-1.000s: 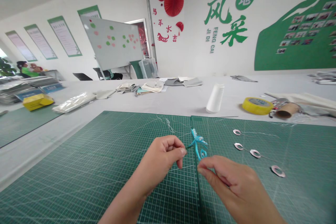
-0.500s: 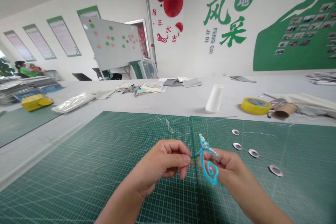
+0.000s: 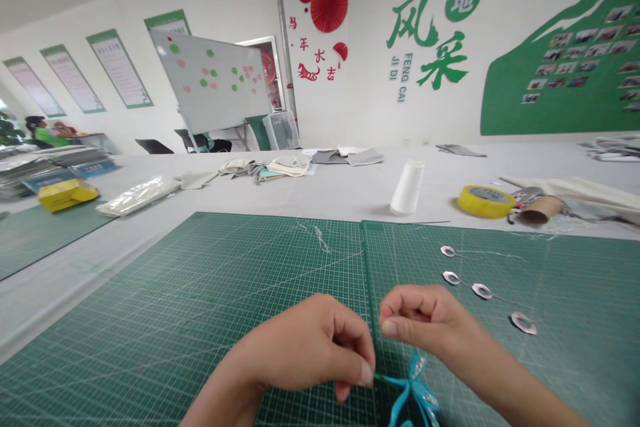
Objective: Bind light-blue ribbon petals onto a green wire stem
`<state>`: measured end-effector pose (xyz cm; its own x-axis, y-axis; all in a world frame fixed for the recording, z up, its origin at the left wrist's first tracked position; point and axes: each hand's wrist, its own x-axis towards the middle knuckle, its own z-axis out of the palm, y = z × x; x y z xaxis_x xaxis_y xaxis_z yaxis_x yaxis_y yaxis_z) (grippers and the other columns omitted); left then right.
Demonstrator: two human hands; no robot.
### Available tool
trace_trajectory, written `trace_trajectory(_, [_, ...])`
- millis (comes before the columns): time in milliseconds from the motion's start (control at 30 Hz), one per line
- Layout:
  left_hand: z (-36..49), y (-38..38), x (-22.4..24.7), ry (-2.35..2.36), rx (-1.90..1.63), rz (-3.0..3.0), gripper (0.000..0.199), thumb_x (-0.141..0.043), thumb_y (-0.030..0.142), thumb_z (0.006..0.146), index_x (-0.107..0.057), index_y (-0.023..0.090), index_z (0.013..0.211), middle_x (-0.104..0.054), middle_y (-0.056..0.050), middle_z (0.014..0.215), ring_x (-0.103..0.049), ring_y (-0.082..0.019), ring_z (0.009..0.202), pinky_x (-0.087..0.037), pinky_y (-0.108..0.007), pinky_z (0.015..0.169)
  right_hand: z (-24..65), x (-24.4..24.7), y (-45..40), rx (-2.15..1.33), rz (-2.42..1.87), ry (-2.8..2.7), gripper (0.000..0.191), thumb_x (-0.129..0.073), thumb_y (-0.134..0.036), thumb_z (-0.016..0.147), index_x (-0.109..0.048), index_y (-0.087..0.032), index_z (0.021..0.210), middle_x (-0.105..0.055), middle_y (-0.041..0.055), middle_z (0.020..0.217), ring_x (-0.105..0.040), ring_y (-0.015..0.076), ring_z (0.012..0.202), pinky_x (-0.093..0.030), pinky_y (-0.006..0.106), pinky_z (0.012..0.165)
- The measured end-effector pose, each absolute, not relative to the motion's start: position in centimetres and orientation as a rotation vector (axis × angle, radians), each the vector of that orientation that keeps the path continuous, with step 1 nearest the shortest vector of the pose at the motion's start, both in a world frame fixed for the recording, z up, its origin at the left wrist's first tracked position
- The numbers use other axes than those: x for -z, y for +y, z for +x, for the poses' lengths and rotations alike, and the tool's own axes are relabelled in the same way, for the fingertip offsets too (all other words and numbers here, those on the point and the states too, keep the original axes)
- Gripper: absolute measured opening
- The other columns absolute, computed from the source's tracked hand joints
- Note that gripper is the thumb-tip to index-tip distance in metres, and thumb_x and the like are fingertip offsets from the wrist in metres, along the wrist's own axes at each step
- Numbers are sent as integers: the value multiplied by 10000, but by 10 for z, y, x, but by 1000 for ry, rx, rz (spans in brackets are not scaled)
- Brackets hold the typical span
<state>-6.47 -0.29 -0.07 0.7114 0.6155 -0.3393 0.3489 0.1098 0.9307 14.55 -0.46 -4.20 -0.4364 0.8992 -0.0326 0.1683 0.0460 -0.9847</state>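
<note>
Ornament [image 3: 411, 385] in turquoise lies at the near edge of view, partly cut off, its green stem [image 3: 381, 377] pinched between thumb and fingertips of the left hand [image 3: 317, 347], while the right hand [image 3: 425, 315], apart from it, has thumb and forefinger drawn together, on what I cannot tell. The step in hand looks like handling the stem, and the next move probably calls for a light, steady pinch; beyond, four pale rings [image 3: 476, 290] lie on a green cutting mat [image 3: 575, 280], then a white cone [image 3: 407, 188].
</note>
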Motion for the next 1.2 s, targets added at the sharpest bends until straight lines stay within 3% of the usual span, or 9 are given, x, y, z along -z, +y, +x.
trace_trajectory(200, [-62, -5, 2, 1036, -256, 1722, 101, -528, 144, 703, -588, 174, 627, -509, 60, 495, -450, -98, 473, -329, -217, 477, 140, 25, -18, -1113, -1268, -1856, 246, -556, -386, 840, -630, -197, 702, -305, -78, 532, -290, 116, 502, -234, 246, 472])
trace_trajectory(500, [-64, 1, 6, 1138, -416, 1727, 118, -535, 203, 761, -598, 166, 669, -554, 42, 528, -453, -101, 493, -322, -221, 488, 133, 18, -36, -466, -1215, -2071, 222, -512, -299, 928, -660, -247, 771, -531, -48, 538, -472, 123, 462, -356, 238, 452])
trace_trajectory(800, [-67, 7, -1, 1065, -558, 1479, 96, -561, 219, 780, -556, 164, 702, -508, 59, 532, -319, -75, 467, -230, -216, 477, 131, 28, -39, -343, -1136, -2141, 193, -487, -212, 936, -645, -248, 833, -659, -30, 654, -621, 139, 558, -442, 255, 520])
trace_trajectory(1000, [-69, 10, 1, 855, -565, 1163, 100, -599, 230, 788, -520, 170, 771, -406, 88, 523, -192, -52, 429, -99, -204, 409, 133, 33, -38, -294, -1146, -2134, 198, -466, -215, 947, -635, -237, 845, -664, -20, 677, -630, 150, 579, -454, 275, 540])
trace_trajectory(1200, [-66, 8, 5, 651, -560, 1002, 132, -620, 224, 838, -498, 177, 813, -264, 112, 522, -107, -51, 435, -72, -189, 395, 136, 31, -35, -354, -1178, -2089, 196, -476, -217, 941, -643, -235, 840, -672, -21, 687, -629, 147, 581, -459, 263, 547])
